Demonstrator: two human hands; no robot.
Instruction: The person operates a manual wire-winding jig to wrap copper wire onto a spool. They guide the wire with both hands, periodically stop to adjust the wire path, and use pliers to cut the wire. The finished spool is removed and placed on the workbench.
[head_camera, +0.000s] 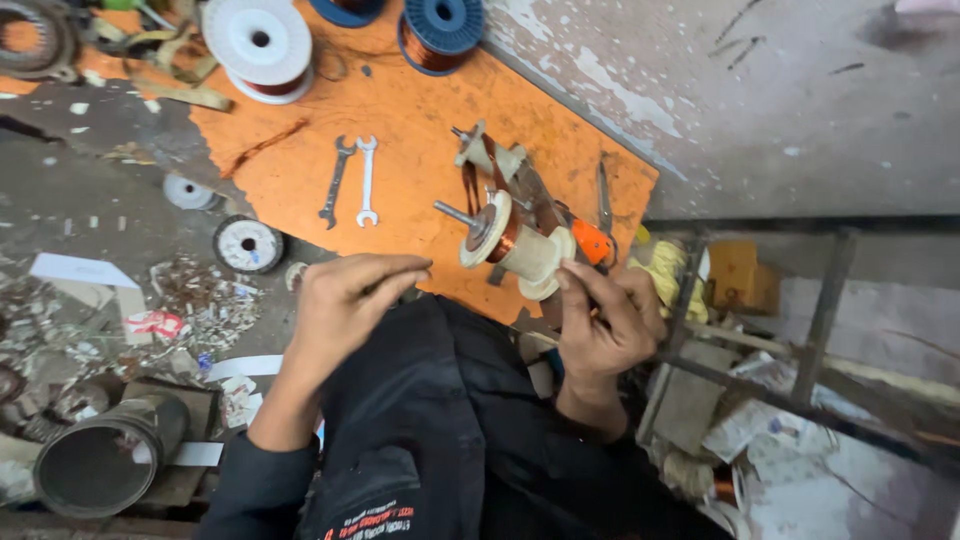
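My right hand (605, 320) is closed round the near end of a cream winding former (520, 250) that turns on a metal shaft and carries a band of copper wire. An orange handle (592, 241) shows just beyond my fingers. My left hand (348, 300) hovers to the left of the former, fingers pinched together as if on a fine wire; the wire itself is too thin to see. A second cream bobbin (490, 155) sits behind on the same frame.
Two spanners (352, 180) lie on the orange board (400, 110). White and blue wire spools (262, 45) stand at the top. A small reel (247, 244), scrap litter and a metal cylinder (105, 460) lie left. A metal rack (820, 320) is on the right.
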